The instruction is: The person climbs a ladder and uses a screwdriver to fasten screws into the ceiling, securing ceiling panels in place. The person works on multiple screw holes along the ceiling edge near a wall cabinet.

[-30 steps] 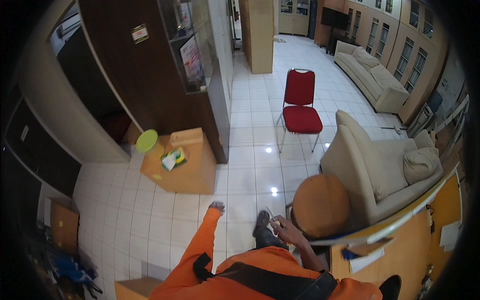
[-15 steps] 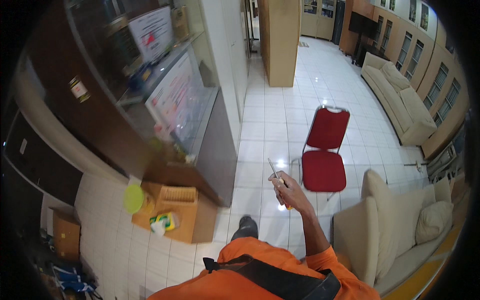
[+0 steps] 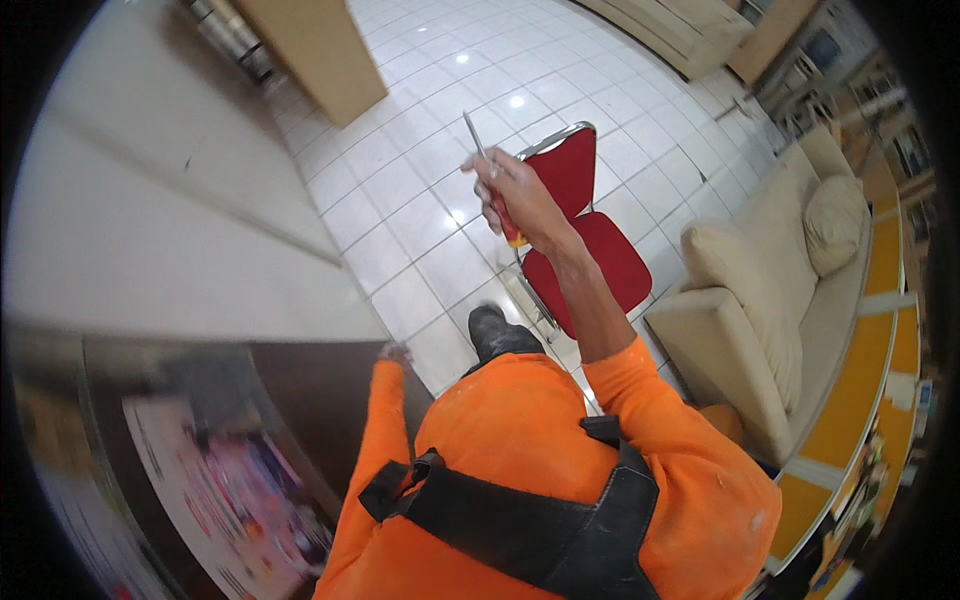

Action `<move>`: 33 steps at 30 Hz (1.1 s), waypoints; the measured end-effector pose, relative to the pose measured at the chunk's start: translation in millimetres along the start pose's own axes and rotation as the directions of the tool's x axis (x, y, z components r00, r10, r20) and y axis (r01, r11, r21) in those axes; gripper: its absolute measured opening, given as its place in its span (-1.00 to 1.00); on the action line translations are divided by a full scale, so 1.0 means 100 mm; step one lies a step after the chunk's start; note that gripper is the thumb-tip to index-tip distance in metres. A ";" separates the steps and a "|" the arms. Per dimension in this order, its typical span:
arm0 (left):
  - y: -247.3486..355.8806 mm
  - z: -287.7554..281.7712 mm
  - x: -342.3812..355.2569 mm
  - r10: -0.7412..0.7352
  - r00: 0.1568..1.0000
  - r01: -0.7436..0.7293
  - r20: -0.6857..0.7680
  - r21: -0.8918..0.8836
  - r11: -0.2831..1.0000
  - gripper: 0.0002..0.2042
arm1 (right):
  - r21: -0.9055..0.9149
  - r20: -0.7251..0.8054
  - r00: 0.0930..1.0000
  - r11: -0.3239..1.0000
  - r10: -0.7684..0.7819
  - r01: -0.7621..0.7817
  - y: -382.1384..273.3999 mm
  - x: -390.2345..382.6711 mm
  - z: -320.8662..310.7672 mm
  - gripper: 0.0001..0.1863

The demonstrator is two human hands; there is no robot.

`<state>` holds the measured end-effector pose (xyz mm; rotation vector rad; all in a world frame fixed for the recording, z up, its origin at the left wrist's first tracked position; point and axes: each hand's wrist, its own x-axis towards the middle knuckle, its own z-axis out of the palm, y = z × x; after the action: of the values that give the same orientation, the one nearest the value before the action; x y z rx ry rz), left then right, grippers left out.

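Observation:
My right hand (image 3: 515,195) grips a screwdriver (image 3: 516,236) with a red and yellow handle, its metal shaft pointing up and away from me, in front of the red chair (image 3: 600,260) with its metal frame. My left hand (image 3: 393,353) hangs low at the end of the orange sleeve, beside the dark lower part of a display cabinet (image 3: 300,380); it is small and blurred, and its fingers are hard to make out.
A beige sofa (image 3: 745,310) stands right of the chair, near yellow desk partitions (image 3: 830,400). Another sofa (image 3: 660,30) is at the back. A tan pillar (image 3: 310,50) and a white wall (image 3: 150,220) stand left of the tiled floor.
I have moved forward past the side table toward the chair, and the view has turned. My right hand with the screwdriver has risen; my left hand has come back into view.

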<state>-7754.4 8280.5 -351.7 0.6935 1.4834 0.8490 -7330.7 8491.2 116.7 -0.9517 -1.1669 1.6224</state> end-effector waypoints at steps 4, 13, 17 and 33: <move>1.90 0.02 1.60 -0.014 0.997 0.017 -0.081 0.027 0.999 -0.63 | 0.241 -0.086 0.996 0.970 -0.024 0.044 -0.14 1.30 -0.30 -0.70; 2.39 0.06 2.98 -0.398 0.911 0.401 -0.103 0.003 0.916 -0.74 | -0.103 0.052 0.998 0.994 -0.027 0.032 -0.18 3.73 -0.54 -0.77; 2.62 0.51 3.35 -0.593 0.802 0.598 -0.073 0.096 0.796 -0.75 | -0.224 0.490 0.867 0.974 0.086 0.030 0.00 4.55 -0.57 -0.67; 8.40 5.42 9.67 0.181 0.872 -0.356 0.455 0.333 0.873 -0.75 | -0.199 0.207 0.976 0.980 0.060 -0.018 -0.96 7.50 -2.27 -0.60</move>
<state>-7352.8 9601.7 -189.4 1.3417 1.1928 0.5504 -7326.5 9280.2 88.8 -0.9456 -1.4851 1.6952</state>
